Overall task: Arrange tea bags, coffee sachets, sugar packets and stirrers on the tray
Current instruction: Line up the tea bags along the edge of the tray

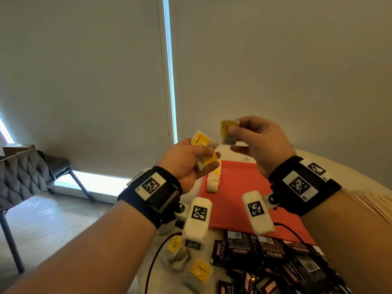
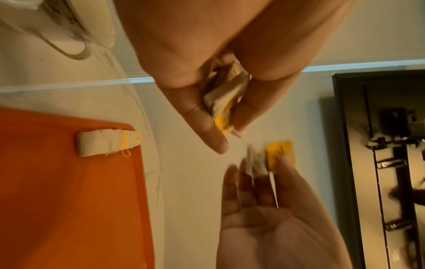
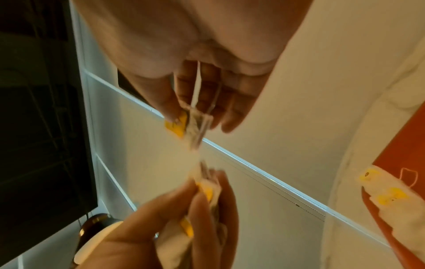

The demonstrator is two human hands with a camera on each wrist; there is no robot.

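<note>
Both hands are raised above the orange tray (image 1: 237, 187). My left hand (image 1: 191, 162) grips a small bunch of tea bags (image 1: 202, 145) with yellow tags; the same bunch (image 2: 224, 102) shows between its fingers in the left wrist view. My right hand (image 1: 250, 134) pinches a single tea bag (image 1: 228, 132) by its yellow tag, thumb against fingers; the right wrist view shows that tea bag (image 3: 184, 125) too. A short row of tea bags (image 1: 213, 181) lies on the tray's left side, also seen as a row (image 2: 105, 143) near the tray corner.
Several black coffee sachets (image 1: 265, 262) lie heaped on the white table near me. Loose tea bags (image 1: 191, 259) lie left of them. Wooden stirrers (image 1: 369, 204) sit at the right edge. A grey chair (image 1: 27, 175) stands on the floor to the left.
</note>
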